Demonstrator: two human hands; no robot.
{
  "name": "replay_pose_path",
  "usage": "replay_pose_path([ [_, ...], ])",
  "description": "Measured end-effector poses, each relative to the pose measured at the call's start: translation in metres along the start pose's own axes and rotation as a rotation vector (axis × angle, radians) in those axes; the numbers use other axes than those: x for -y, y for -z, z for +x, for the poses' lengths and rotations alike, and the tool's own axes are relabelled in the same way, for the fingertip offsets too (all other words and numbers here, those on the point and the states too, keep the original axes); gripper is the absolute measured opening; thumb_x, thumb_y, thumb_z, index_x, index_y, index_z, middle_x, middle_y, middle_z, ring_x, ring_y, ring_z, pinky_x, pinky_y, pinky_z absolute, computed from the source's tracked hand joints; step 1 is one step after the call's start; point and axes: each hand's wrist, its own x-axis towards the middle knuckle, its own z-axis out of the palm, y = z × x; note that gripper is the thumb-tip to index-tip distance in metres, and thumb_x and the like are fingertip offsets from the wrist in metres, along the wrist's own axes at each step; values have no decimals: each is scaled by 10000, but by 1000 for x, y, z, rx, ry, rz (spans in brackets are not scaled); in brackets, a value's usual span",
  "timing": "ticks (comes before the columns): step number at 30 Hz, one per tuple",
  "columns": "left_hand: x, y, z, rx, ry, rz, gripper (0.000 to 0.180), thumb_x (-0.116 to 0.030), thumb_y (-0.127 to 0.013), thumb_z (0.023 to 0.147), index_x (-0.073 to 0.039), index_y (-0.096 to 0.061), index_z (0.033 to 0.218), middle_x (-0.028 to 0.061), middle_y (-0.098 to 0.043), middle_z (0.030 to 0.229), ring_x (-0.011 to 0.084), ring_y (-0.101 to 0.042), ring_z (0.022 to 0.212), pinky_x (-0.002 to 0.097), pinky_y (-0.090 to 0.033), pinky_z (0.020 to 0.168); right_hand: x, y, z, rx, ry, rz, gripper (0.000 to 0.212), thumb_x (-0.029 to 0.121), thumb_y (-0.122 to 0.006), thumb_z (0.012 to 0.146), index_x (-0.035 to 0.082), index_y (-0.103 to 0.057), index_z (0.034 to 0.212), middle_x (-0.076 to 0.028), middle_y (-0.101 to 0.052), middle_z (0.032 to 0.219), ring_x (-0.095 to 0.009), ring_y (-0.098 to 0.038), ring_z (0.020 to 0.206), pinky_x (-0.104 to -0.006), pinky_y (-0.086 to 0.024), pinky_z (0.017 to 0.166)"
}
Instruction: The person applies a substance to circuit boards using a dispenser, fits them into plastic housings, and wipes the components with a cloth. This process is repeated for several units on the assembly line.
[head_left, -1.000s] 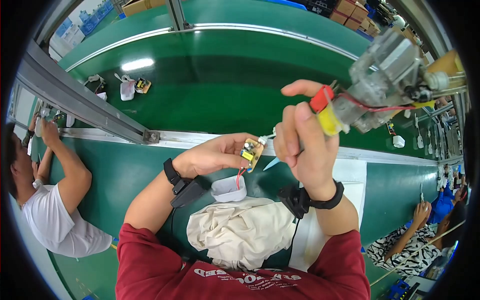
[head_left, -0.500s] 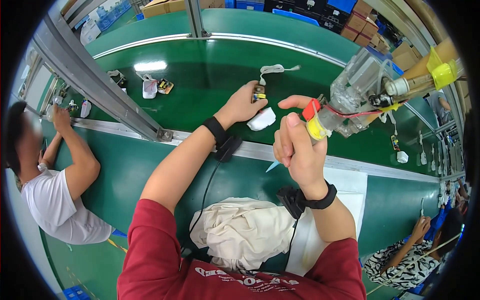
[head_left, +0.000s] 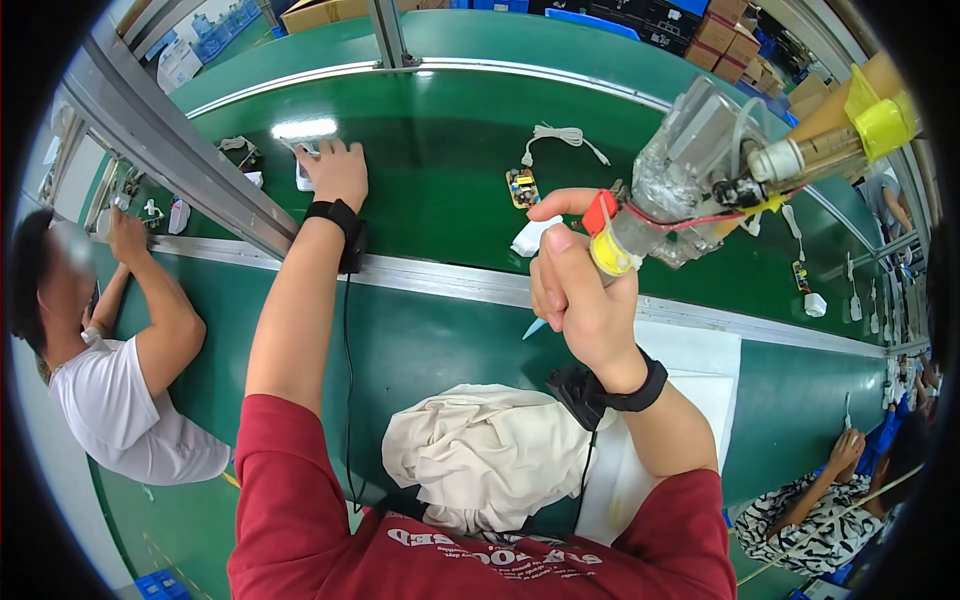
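The left hand point(head_left: 338, 178) is positioned over the dark green conveyor belt point(head_left: 430, 130), at a white plastic housing point(head_left: 304, 181). Its fingers are extended and partly spread; whether the housing is grasped cannot be told, since the hand covers part of the area. A taped dispensing tool point(head_left: 660, 190) is gripped in the right hand point(head_left: 592, 300): the lower fingers are curled, and the index finger is extended toward the red block point(head_left: 600, 213). A light-blue nozzle tip point(head_left: 535, 328) projects below the right hand. Near that hand, a circuit board point(head_left: 521, 188) is laid on the belt, between a bundled white cable point(head_left: 560, 142) and a second white housing point(head_left: 533, 238). On the green tabletop point(head_left: 440, 345), a crumpled cream cloth point(head_left: 485, 450) is placed beside a white sheet point(head_left: 690, 355).
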Motion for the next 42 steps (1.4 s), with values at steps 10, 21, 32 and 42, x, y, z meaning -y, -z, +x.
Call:
replay_pose_path([
  [10,-2,39,14,-91,-99,-252,131,-187,-613,824,-76,-614,895,90,-585,894,283,-618,873,456,-468,831,0,5,-2,15,14,-8,182,152,-430,969,16,-456,1088,26,-361,499,-50,-325,380,-221,-280,365],
  [21,-24,95,18,194,-28,-1240,280,-190,-582,914,-14,-523,1123,150,-637,1036,213,-642,864,287,-508,743,-3,12,0,22,19,-9,163,148,-425,972,17,-458,1065,29,-367,496,-47,-334,380,-219,-285,361],
  [32,-18,111,27,315,464,-2246,248,-219,-478,966,-28,-553,1106,108,-636,900,175,-633,739,296,-532,606,-2,13,1,18,31,-19,161,151,-419,975,18,-468,1051,28,-373,500,-48,-337,378,-217,-287,364],
  [42,-52,133,-105,1259,677,-2476,267,-214,-477,972,-16,-499,1150,129,-620,965,201,-646,825,281,-561,662,3,12,5,9,53,-58,187,173,-427,978,15,-471,1068,24,-362,510,-47,-314,374,-218,-270,356],
])
